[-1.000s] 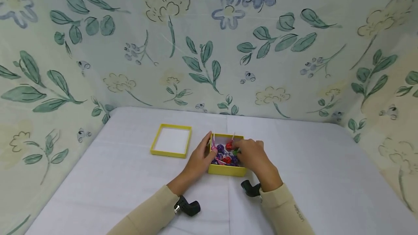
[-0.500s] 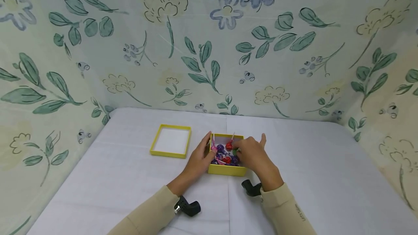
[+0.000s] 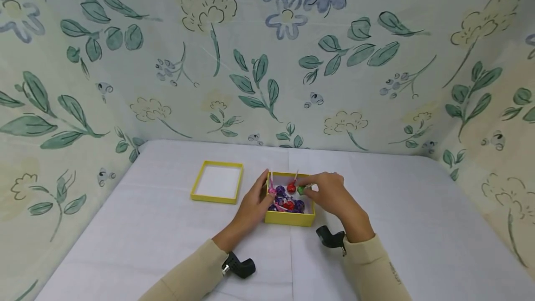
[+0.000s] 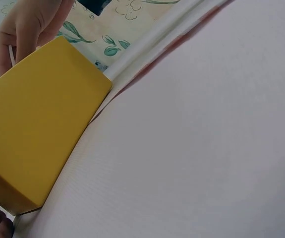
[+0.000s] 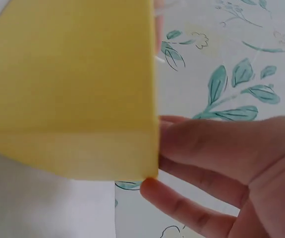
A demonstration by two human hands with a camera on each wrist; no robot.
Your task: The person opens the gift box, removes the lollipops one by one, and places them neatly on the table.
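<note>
White tablecloth (image 3: 125, 226) covers the table. On it stands the yellow box (image 3: 290, 219), open-topped; the yellow-rimmed lid (image 3: 217, 181) lies apart to its left, hollow side up. My left hand (image 3: 251, 206) grips the box's left wall. My right hand (image 3: 333, 194) pinches the green lollipop (image 3: 301, 190) at the box's right side. Purple lollipops (image 3: 298, 206) and the red lollipop (image 3: 291, 187) sit inside.

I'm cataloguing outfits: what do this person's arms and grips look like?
The left sleeve and right sleeve are beige; the right bears dark, unreadable lettering. A black, bent device sits at each wrist. The left grip and right grip wear no gloves.
</note>
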